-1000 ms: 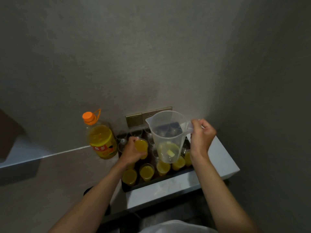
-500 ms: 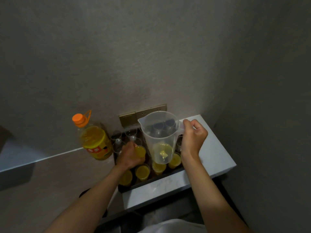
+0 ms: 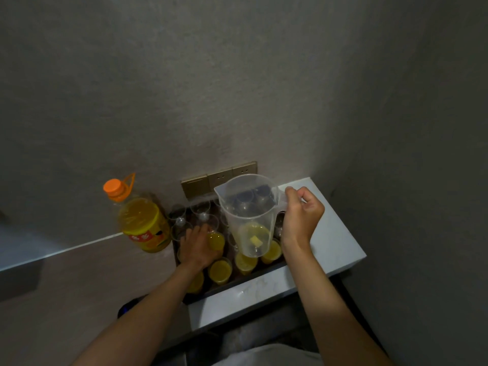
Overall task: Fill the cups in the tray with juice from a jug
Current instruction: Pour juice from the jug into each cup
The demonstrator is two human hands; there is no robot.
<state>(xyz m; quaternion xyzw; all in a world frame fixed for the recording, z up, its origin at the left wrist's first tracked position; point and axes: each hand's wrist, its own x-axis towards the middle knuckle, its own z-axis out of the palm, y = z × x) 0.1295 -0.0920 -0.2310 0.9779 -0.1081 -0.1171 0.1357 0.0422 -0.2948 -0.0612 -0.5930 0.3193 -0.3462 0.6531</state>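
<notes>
Careful: your right hand (image 3: 301,217) grips the nearly empty jug (image 3: 249,215), your left hand (image 3: 199,244) grips a full cup (image 3: 216,241); setting it down at 9 o'clock could, seemingly, topple crowded neighbours.

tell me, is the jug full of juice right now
No, the jug held by the right hand has only a shallow layer of juice at its bottom, the rest of it clear.

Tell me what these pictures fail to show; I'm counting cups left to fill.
- Head view: the jug held by the right hand blurs the rear cups behind it.
- The left hand covers most of the cup it grips and its neighbours.
- Dim light: the tray outline is unclear, so no count.
</notes>
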